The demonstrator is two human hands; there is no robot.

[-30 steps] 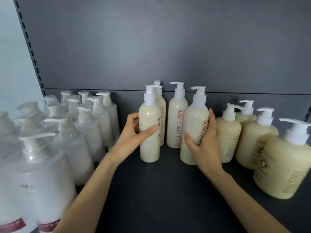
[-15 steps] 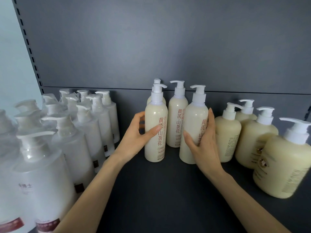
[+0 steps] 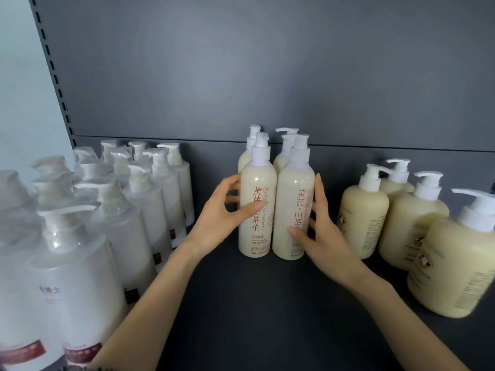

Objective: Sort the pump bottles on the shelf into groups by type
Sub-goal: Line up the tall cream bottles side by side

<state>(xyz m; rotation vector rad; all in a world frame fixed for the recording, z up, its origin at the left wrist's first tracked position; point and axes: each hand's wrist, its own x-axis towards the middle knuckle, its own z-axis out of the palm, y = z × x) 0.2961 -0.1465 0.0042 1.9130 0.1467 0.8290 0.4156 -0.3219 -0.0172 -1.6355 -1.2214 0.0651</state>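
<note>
Two bare forearms [image 3: 150,303] come in from the bottom edge over the dark shelf [image 3: 267,311], angled inward toward the middle. Nearest on the left stands a crowd of white bottles [image 3: 80,258] in clear wrap, running in rows toward the back. Nearest on the right are four squat bottles [image 3: 455,269], cream with white pumps, also stepping back in a line.

Between these groups, the left hand [image 3: 218,215] grips the front-left bottle [image 3: 258,183], a tall cream one with red characters. Its thumb lies across the label, and its fingers curl around the bottle's left side and behind it. The right hand [image 3: 325,234] holds the front-right bottle [image 3: 294,188] of the same kind. Its thumb presses the lower front, and its fingers stretch upright along the bottle's right side, with the wrist bent back. Both bottles stand upright on the shelf, side by side with no gap showing.

Just behind them stands a rear pair [image 3: 282,159] of the same tall bottles, mostly hidden, pumps showing above. Farther back rises the grey back panel [image 3: 267,76].
</note>
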